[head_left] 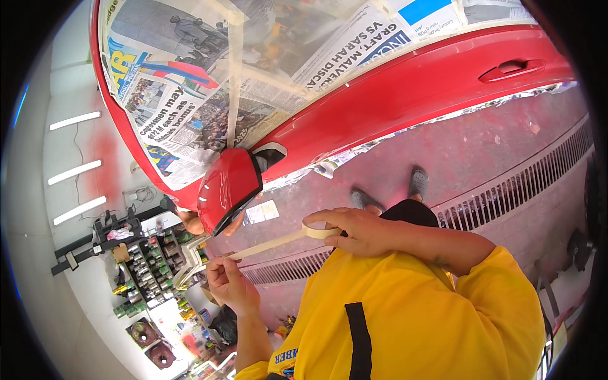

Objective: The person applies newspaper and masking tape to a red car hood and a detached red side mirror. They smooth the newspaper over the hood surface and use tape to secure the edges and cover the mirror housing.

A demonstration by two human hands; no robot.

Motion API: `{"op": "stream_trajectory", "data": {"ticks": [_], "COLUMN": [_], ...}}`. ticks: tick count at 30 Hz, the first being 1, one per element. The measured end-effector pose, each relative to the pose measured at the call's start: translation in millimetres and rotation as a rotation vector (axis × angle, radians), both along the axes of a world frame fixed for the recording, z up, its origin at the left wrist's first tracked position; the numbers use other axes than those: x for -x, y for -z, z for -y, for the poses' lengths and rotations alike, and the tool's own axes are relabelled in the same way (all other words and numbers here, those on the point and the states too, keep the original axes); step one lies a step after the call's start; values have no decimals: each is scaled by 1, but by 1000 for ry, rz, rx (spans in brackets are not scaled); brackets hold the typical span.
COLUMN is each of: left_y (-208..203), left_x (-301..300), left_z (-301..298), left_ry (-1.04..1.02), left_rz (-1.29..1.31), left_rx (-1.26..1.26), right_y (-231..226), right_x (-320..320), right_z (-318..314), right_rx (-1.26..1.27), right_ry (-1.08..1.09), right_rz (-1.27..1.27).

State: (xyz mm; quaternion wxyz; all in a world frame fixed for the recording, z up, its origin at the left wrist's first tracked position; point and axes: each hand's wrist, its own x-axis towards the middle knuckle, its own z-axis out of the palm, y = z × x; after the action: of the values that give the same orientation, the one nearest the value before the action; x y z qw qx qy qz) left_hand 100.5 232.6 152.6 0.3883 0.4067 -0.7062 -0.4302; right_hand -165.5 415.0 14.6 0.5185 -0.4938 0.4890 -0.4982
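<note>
Between my hands runs a taut strip of cream masking tape [269, 244]. My right hand [362, 232] grips the tape roll [320, 229], with fingers over its rim and thumb below. My left hand [233, 285] pinches the strip's free end. Just beyond my left hand is the red side mirror [229, 189] of a red car. Another person's fingers [191, 221] touch the mirror's far side, and more of their fingers [235, 224] show under its near edge. Newspaper [190, 82] held by tape strips covers the car's windows.
The red car door [405, 82] with its handle [512, 69] spans the top, paper along its lower edge. A floor grate [519, 183] crosses the pink-stained floor. Shelves of cans [149, 269] stand at the left. A paper sheet [261, 213] lies below the mirror.
</note>
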Motion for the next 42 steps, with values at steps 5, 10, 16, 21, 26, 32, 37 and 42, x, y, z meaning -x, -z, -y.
{"op": "stream_trajectory", "data": {"ticks": [5, 10, 16, 21, 26, 32, 37, 42], "left_y": [-36, -55, -36, -13, -6, -9, -13, -24], "left_x": [52, 172, 279, 306, 305, 287, 287, 278], "left_z": [-13, 50, 92, 120, 135, 152, 151, 145], "left_ry": [96, 397, 960, 1333, 1601, 1668, 1608, 1500], "left_rz": [375, 760, 1140, 1332, 1607, 1701, 1645, 1438], "left_rx": [185, 538, 770, 957, 979, 1111, 1143, 1210], "right_y": [33, 36, 48, 70, 93, 82, 79, 75], "right_x": [-16, -26, -50, -80, -126, -154, -146, -134], "right_z": [6, 13, 53, 99, 134, 161, 168, 155], "right_rx": [31, 223, 376, 319, 342, 284, 228, 300], "right_ry": [104, 448, 716, 716, 791, 856, 856, 967], "right_rz": [187, 242, 380, 461, 461, 497, 480, 573]}}
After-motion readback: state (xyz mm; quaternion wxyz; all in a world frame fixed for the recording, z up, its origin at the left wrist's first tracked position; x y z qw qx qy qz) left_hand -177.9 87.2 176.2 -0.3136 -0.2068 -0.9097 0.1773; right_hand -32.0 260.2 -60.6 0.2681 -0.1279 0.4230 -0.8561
